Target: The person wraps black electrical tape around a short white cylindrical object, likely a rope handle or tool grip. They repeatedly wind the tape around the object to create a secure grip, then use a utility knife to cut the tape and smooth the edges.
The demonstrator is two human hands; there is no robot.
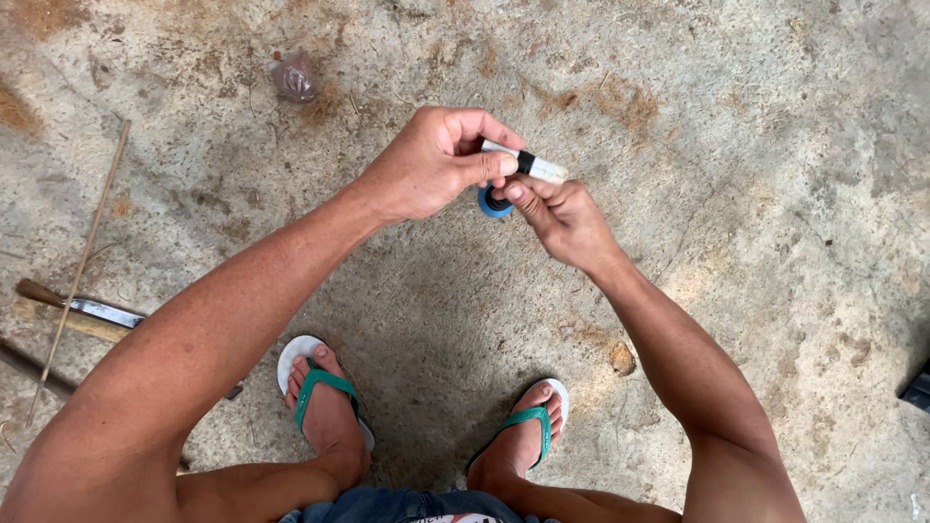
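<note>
Both hands were up at chest height over the concrete floor (756, 194). Left hand (431, 165) pinched a short white tube (528, 165) with a black band, fingers curled round it. Right hand (562, 218) pinched a roll of blue tape (492, 203) just under the tube, touching it. 2 green flip-flops (325, 387) below. Knife (97, 310) and thin stick (82, 261) lay well left.

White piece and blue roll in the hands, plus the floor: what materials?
White piece: looks like smooth plastic tubing with a black band, likely tape; left hand grips it. Blue roll: glossy, ring-shaped, probably plastic tape, at the right hand. Floor: rough grey concrete, matte, dirt-stained.
</note>
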